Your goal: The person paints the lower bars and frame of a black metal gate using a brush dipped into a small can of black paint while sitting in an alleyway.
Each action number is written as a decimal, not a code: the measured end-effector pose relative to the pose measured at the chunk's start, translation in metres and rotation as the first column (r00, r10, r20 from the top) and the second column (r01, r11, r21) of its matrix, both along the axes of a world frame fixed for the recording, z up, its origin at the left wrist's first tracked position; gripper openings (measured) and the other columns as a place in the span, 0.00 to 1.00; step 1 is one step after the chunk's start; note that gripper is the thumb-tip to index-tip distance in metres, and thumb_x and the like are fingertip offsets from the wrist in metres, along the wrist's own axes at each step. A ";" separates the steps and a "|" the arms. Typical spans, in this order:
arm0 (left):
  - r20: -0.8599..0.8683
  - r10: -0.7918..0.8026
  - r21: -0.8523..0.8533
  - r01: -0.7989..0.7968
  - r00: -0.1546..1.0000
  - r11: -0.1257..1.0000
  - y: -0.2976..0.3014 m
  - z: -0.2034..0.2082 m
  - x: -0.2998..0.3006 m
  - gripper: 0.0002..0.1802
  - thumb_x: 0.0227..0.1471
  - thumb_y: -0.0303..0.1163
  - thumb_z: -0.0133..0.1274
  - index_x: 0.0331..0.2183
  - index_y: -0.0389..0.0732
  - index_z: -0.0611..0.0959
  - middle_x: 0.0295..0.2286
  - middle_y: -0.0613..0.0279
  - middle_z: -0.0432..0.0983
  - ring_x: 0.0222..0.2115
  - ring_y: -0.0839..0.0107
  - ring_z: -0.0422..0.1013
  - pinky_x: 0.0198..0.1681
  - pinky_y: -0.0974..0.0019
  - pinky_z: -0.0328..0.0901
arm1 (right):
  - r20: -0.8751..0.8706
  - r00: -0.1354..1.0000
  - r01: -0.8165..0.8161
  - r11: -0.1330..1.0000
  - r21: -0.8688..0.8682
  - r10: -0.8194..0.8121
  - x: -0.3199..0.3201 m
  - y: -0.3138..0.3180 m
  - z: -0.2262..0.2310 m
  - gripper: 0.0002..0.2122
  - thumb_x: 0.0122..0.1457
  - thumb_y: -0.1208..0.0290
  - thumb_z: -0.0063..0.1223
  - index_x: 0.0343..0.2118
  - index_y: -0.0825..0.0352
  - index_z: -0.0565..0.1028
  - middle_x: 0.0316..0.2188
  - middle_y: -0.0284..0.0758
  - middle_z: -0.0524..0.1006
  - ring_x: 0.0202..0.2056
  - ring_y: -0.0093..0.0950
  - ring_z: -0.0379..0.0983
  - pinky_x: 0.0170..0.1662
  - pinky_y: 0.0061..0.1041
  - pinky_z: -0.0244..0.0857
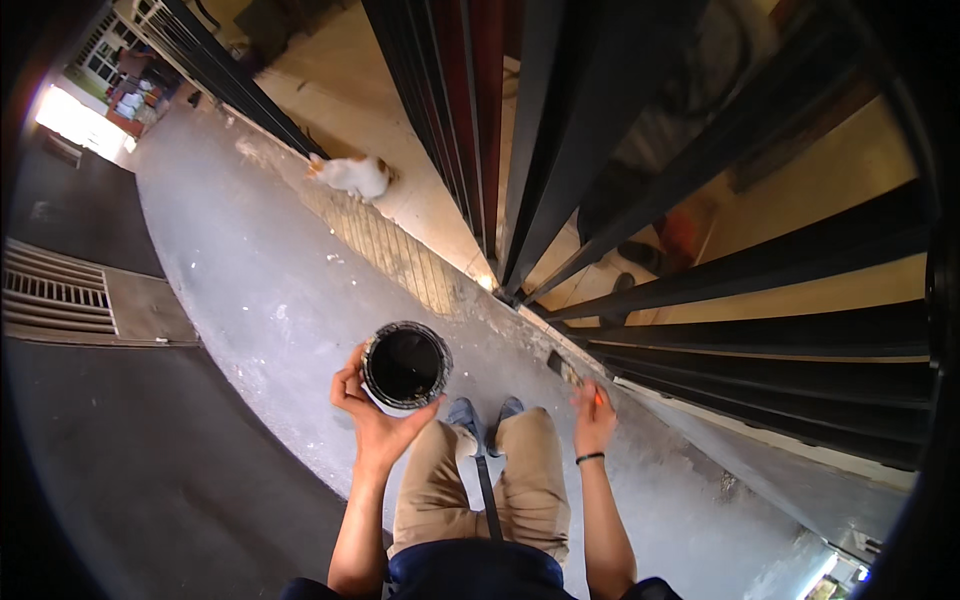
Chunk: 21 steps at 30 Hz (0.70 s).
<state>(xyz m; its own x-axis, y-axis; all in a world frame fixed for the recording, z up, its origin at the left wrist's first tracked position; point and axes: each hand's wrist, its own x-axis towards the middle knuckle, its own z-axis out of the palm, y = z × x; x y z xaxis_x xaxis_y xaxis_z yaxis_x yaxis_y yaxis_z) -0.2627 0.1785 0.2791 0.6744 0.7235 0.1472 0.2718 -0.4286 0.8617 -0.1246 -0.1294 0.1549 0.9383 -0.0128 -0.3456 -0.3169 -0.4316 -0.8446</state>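
My left hand is wrapped round the side of an open paint can, held up in front of my left knee. Dark paint lies inside the can, and its rim is smeared with it. In my right hand is a paintbrush, with an orange spot showing at the grip. The brush's dark bristles point forward and left, near the foot of the black metal gate. Brush and can are well apart from each other.
A white and orange cat sits by the doorway at the far left. The black gate's bars rise ahead and to the right. Grey concrete lies underfoot, with a ridged ramp ahead. A drain grate is at the left.
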 end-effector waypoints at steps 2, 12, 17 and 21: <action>0.024 0.011 -0.024 -0.010 1.000 1.000 0.008 -0.051 0.005 0.66 0.37 0.32 0.83 0.61 0.46 0.46 0.65 0.37 0.55 0.66 0.49 0.60 0.69 0.46 0.60 | 0.029 1.000 -0.002 0.997 0.081 0.000 0.015 0.035 -0.019 0.19 0.77 0.58 0.50 0.54 0.71 0.81 0.40 0.39 0.88 0.36 0.24 0.85 0.42 0.24 0.76; 0.001 0.024 -0.091 -0.023 1.000 0.996 0.012 -0.314 0.004 0.67 0.37 0.31 0.82 0.62 0.46 0.47 0.63 0.42 0.58 0.65 0.51 0.61 0.70 0.48 0.57 | 0.337 0.940 -0.073 0.994 0.080 0.042 0.055 0.098 -0.159 0.10 0.73 0.69 0.56 0.48 0.68 0.84 0.35 0.40 0.88 0.37 0.30 0.88 0.40 0.27 0.78; -0.034 -0.108 -0.110 0.104 0.994 0.988 0.007 -0.426 0.015 0.68 0.34 0.33 0.84 0.61 0.40 0.47 0.62 0.39 0.58 0.63 0.52 0.63 0.68 0.50 0.60 | 0.451 0.891 -0.038 0.998 -0.044 0.053 0.055 0.100 -0.240 0.08 0.69 0.68 0.60 0.45 0.65 0.85 0.34 0.44 0.87 0.36 0.43 0.87 0.39 0.33 0.78; -0.045 -0.186 -0.081 0.182 0.982 0.980 0.003 -0.498 0.040 0.68 0.33 0.35 0.85 0.61 0.35 0.49 0.58 0.40 0.61 0.60 0.53 0.66 0.66 0.53 0.63 | 0.612 0.789 -0.003 0.996 -0.093 0.060 0.059 0.101 -0.288 0.07 0.69 0.68 0.61 0.44 0.64 0.85 0.34 0.45 0.87 0.36 0.44 0.86 0.37 0.36 0.78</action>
